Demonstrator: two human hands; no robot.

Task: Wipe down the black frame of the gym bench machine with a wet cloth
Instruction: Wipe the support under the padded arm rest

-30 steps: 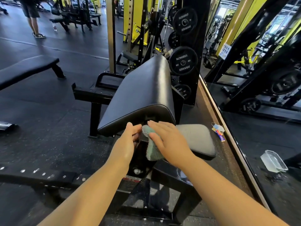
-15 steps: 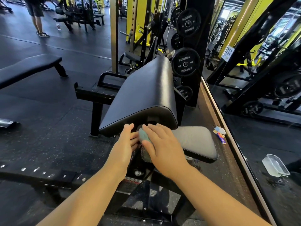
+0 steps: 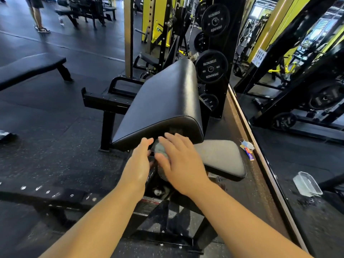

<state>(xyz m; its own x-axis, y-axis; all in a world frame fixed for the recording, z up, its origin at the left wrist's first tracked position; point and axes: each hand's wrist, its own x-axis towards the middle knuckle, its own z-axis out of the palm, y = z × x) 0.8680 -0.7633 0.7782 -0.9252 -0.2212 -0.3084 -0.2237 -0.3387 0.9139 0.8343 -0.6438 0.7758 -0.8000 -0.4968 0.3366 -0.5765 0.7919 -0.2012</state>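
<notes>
Pressing wet cloth (image 3: 160,148) with flat right hand (image 3: 181,161) onto frame post (image 3: 158,183) under black pad (image 3: 160,101); my left hand (image 3: 138,164) open alongside, holding nothing. Risk: cloth bunches, slips off post, missing hidden frame behind.

Dark speckled rubber floor (image 3: 55,149) under bench frame (image 3: 107,127), face mask (image 3: 247,145) alongside.

The right hand (image 3: 183,162) hid most of the cloth (image 3: 160,148); a bystander (image 3: 37,13) was cut off above the legs.
</notes>
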